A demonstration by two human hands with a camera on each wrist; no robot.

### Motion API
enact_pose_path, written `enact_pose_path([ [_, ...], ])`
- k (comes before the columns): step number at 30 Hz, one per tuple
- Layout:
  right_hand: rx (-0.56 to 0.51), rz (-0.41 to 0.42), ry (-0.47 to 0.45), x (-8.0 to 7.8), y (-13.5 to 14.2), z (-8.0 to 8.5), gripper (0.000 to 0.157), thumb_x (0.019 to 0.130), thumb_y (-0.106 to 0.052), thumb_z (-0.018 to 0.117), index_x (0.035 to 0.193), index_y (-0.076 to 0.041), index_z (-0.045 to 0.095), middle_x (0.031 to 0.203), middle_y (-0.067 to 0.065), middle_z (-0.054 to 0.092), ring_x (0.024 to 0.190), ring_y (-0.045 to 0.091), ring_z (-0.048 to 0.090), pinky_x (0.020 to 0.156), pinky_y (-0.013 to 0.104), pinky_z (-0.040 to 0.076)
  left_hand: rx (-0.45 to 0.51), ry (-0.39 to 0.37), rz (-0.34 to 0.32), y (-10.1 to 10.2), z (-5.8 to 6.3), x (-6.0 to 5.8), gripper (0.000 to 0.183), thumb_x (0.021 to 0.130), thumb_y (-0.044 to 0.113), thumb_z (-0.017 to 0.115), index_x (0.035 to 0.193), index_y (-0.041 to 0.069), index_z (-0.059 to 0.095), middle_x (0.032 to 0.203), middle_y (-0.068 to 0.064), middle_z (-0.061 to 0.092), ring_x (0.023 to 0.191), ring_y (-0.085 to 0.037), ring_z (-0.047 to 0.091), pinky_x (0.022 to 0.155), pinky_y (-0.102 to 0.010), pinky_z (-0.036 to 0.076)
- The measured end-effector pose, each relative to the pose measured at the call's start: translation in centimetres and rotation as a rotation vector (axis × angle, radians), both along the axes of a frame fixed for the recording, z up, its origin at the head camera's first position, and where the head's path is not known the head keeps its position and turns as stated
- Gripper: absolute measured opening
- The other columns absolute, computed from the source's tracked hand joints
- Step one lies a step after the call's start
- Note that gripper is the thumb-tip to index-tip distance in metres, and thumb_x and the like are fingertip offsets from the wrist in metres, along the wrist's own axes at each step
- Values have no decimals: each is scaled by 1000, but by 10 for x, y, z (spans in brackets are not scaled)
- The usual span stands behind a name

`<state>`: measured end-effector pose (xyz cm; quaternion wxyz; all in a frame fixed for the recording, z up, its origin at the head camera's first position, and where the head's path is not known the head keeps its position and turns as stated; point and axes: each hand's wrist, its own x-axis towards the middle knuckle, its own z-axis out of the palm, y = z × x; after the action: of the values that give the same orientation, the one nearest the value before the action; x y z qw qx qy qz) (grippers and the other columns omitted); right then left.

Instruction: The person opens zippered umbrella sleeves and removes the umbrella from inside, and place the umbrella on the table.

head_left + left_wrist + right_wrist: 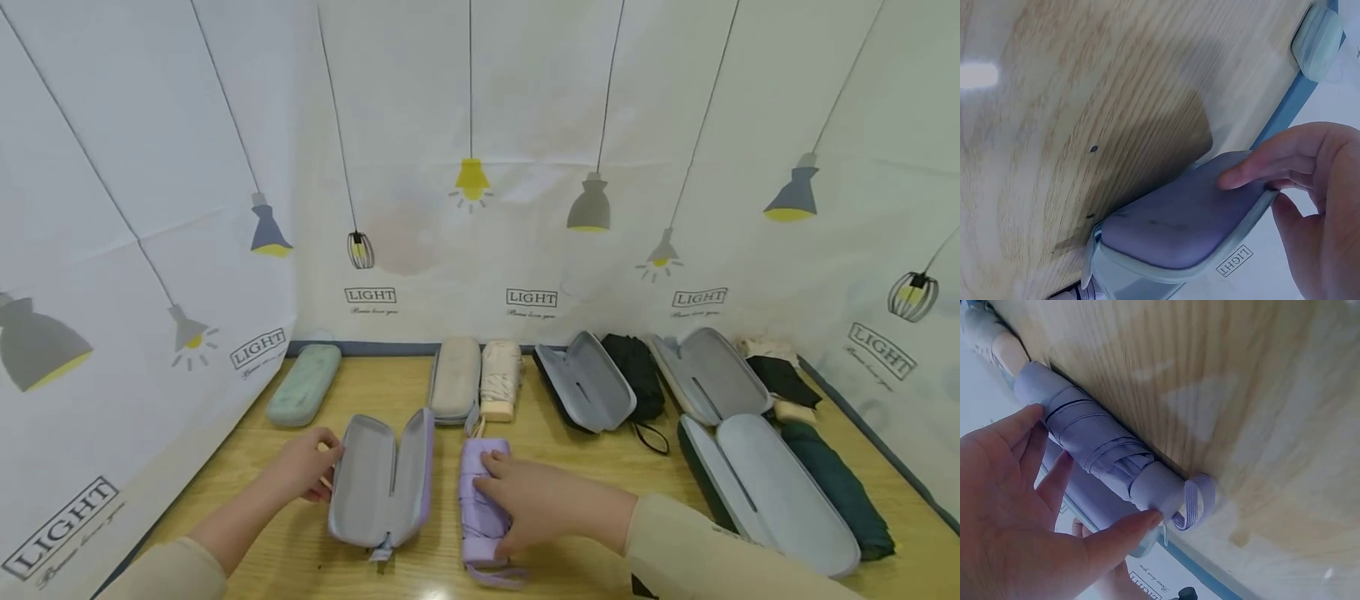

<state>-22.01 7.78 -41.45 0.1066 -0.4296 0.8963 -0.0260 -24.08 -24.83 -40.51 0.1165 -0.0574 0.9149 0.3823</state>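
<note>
A lavender hard-shell zip case [363, 487] with grey lining lies opened on the table in the head view. My left hand [303, 468] pinches its left rim between thumb and fingers; in the left wrist view the fingertips rest on the case's purple outer shell [1172, 219]. To the right of the case lies a folded lavender umbrella [483, 517], its wrist strap toward me. My right hand [558, 504] holds it from the right, fingers over its upper part and thumb near the strap end. Pleats and strap of the umbrella [1097, 444] show in the right wrist view.
Behind are a closed mint case [303, 385], a closed beige case [456, 379] and a cream umbrella [500, 375]. Opened cases [588, 383] stand on the right, with a black umbrella [633, 375] and a dark green one [836, 487]. A lamp-printed backdrop [420, 167] encloses the table.
</note>
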Motion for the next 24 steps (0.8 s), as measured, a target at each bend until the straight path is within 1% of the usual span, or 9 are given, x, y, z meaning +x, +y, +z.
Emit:
enact_pose_path([
  [3,13,22,3,-2,-15,-1,87,71,-62,61,137,-10,37,143,17,23,130,31,22,103,38,25,-14,27,21,-5,0,-1,18,94,17,44,101,1,48,67,-10,57,52,-20,58,48,-33,47],
  [6,29,30,-3,-3,-30,-1,87,72,-62,60,138,-10,35,144,17,21,131,31,20,104,36,23,-46,76,33,-9,-1,-1,20,93,16,45,107,2,45,67,-9,56,52,-19,57,49,-33,48],
  [8,39,34,10,-2,-38,-1,87,73,-61,60,138,-10,35,144,17,21,131,30,20,104,35,23,-78,112,26,-11,-2,-1,24,92,13,46,113,4,41,67,-8,55,51,-19,55,49,-32,48],
  [10,47,48,33,-2,-46,-1,85,74,-60,59,138,-10,36,144,18,22,131,31,21,104,35,22,-138,143,0,-13,-3,-1,28,91,9,47,118,7,40,65,-7,54,49,-18,54,47,-31,47],
  [12,54,70,66,0,-53,-2,82,76,-59,58,137,-9,36,143,19,23,131,31,22,104,34,22,-207,169,-27,-14,-4,-2,29,90,5,47,118,10,46,63,-5,53,47,-17,52,45,-30,45],
  [15,61,100,117,1,-62,-5,76,80,-56,54,137,-8,37,142,19,25,130,31,23,103,34,23,-308,202,-60,-15,-5,-3,25,89,3,47,109,10,58,66,-6,54,45,-16,50,44,-29,43],
  [18,65,126,171,1,-69,-9,71,83,-53,52,137,-9,38,141,18,28,129,30,25,103,33,25,-407,228,-87,-16,-2,-4,23,89,5,47,103,7,64,84,-12,62,56,-16,54,50,-31,43],
  [21,67,150,223,1,-75,-12,65,85,-50,52,135,-10,40,140,17,31,128,30,28,102,33,26,-468,197,-110,-17,4,-5,29,88,14,49,113,4,60,105,-18,60,76,-23,58,61,-37,45],
  [24,66,166,255,0,-81,-14,61,86,-47,52,134,-11,42,139,16,33,127,30,30,102,33,27,-476,157,-135,-19,10,-7,47,83,22,55,125,0,50,116,-24,53,93,-34,56,69,-44,46],
])
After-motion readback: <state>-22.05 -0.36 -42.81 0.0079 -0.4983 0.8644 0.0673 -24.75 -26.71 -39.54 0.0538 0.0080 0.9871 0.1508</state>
